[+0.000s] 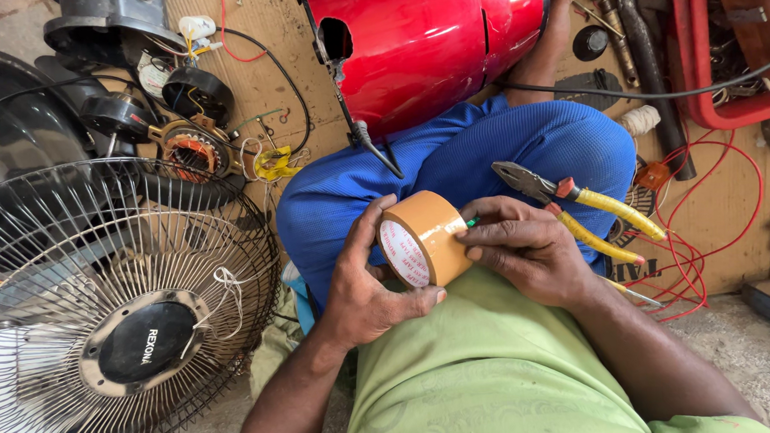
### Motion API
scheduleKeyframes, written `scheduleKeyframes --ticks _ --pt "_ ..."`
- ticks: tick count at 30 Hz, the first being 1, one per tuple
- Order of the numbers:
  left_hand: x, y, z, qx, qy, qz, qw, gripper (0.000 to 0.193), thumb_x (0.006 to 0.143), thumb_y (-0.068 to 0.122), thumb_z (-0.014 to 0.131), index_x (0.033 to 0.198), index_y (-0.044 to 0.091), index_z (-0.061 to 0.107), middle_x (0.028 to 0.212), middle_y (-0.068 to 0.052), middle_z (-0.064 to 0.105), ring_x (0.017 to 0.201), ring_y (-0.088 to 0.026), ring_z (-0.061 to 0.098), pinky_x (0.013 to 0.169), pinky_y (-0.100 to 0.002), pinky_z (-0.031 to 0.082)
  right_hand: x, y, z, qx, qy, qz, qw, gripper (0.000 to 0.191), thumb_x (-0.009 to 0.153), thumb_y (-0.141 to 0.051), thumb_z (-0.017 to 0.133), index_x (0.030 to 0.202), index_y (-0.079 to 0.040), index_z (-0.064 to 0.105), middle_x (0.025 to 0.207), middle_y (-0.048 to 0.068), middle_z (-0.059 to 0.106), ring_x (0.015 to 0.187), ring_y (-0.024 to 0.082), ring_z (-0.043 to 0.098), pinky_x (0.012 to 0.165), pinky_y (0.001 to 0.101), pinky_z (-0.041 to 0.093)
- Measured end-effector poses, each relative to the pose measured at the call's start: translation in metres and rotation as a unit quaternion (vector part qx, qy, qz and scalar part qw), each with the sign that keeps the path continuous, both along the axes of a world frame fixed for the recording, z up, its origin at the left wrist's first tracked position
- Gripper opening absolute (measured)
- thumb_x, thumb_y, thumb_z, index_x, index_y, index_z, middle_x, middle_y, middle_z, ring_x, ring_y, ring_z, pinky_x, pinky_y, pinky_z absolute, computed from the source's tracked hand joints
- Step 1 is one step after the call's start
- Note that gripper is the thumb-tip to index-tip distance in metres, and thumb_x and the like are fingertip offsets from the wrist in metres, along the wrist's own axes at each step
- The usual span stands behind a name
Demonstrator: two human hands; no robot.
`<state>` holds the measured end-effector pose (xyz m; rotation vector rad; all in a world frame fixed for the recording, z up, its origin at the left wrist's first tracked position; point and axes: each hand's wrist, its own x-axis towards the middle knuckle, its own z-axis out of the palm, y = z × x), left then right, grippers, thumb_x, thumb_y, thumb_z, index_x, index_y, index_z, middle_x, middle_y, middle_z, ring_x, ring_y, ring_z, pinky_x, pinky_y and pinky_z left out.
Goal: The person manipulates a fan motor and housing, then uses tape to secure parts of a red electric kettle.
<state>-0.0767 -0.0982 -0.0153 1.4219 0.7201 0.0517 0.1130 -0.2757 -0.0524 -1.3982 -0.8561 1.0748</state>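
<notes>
Cardboard sheeting (255,83) covers the floor where a person sits cross-legged. Over the lap, a roll of brown packing tape (423,238) is clamped in the left hand (364,288); the right hand's (527,248) fingertips press its outer face. Yellow-handled pliers (578,206) rest on the blue-trousered knee (566,145), a red housing (428,38) beyond, a wire fan guard (100,310) left.

The tape roll (423,238) sits between both hands, pliers (578,206) right, fan grille (100,310) left.

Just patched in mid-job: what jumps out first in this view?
Dead centre, the left hand and right hand grip a roll of tan tape above the person's lap. A glossy red housing fills the top centre, and a wire fan guard dominates the lower left. Yellow-handled pliers rest on the right knee.
</notes>
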Motion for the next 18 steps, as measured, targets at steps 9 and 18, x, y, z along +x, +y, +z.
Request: scheduleKeyframes --ticks 9,18 --pt "-0.001 0.001 0.001 -0.004 0.006 -0.008 1.000 0.118 0.062 0.033 0.096 0.157 -0.001 0.035 0.144 -0.019 0.057 0.132 -0.026 0.059 0.112 -0.037 0.051 0.000 0.013 0.013 0.053 -0.087 0.013 0.995 0.031 0.085 -0.005 0.081 0.115 -0.007 0.074 0.143 0.016 0.054 0.122 0.026 0.060 0.104 0.0367 0.050" --pt "0.000 0.002 -0.003 0.069 -0.008 -0.017 0.997 0.115 0.062 0.033 0.097 0.154 -0.002 0.040 0.143 -0.020 0.058 0.133 -0.028 0.059 0.116 -0.038 0.047 0.004 0.031 0.029 0.023 -0.055 0.050 0.997 0.028 0.087 -0.007 0.080 0.115 -0.012 0.077 0.140 0.014 0.057 0.119 0.027 0.065 0.098 0.0369 0.056"
